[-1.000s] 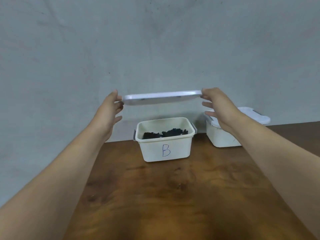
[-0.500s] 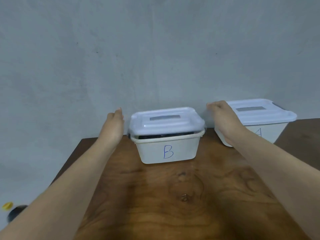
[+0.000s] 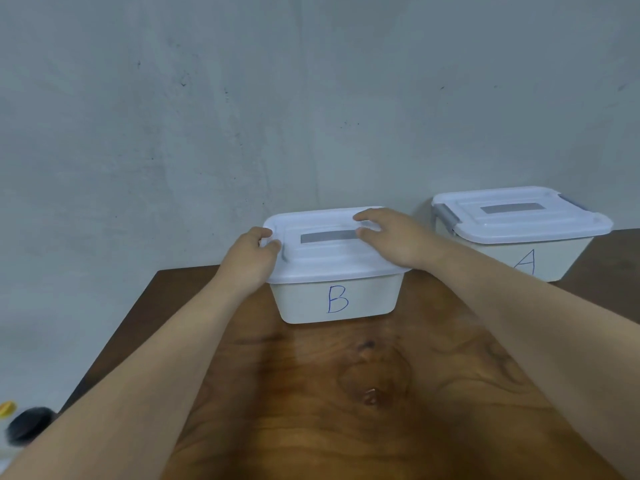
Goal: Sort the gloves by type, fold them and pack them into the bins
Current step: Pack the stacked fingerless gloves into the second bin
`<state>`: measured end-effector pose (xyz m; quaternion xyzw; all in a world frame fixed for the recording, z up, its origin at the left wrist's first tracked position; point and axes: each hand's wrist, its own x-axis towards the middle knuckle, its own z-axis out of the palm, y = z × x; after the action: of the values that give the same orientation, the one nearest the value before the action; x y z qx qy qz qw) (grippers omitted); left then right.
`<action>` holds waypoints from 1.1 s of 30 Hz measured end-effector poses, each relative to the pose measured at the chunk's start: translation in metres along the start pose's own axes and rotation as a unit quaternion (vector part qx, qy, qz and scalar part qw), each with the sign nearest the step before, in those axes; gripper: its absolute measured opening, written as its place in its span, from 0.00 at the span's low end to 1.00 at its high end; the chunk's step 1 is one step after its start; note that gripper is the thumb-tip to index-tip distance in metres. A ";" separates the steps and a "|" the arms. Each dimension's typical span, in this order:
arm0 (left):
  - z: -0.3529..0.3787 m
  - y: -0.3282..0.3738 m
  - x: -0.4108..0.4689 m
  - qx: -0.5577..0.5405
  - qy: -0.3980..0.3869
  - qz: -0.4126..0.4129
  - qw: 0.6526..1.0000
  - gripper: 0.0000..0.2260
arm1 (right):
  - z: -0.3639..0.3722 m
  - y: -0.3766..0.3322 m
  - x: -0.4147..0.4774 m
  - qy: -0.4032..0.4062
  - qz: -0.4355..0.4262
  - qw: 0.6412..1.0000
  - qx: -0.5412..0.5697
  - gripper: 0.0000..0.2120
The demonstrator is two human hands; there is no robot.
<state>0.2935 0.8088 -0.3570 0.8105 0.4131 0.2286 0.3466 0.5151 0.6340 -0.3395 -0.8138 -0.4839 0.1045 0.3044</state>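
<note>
Bin B [image 3: 363,299], far edge of the table [image 3: 346,393]: left hand [image 3: 251,258] curls round the left rim of the lid [image 3: 332,261]; right hand [image 3: 394,237] presses open-fingered on top (probably light, stiff plastic; grip its ends).

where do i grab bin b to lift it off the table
Take bin B at its two short ends, coming in from left and right, fingers hooked under the rim beneath the lid. The walls below are smooth and taper inward, so would likely slip; lid latching can't be told, so skip the top handle.
</note>
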 end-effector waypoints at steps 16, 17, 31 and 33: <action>0.024 -0.011 0.031 0.034 0.012 -0.005 0.999 0.23 | 0.024 0.013 0.043 -0.114 0.059 0.973 -0.190 0.31; 0.025 -0.012 0.027 -0.021 0.024 -0.022 0.999 0.26 | 0.023 0.013 0.042 -0.113 0.060 0.973 -0.190 0.31; 0.022 -0.006 0.015 0.087 0.121 0.026 0.989 0.19 | 0.022 0.006 0.032 -0.115 0.067 0.977 -0.168 0.30; 0.023 0.000 0.018 0.190 0.118 0.060 0.973 0.15 | 0.022 0.006 0.031 -0.108 0.065 0.977 -0.172 0.30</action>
<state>0.3189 0.8154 -0.3703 0.8522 0.4374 0.2605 0.1209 0.5250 0.6669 -0.3572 -0.8676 -0.4710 0.1259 0.0982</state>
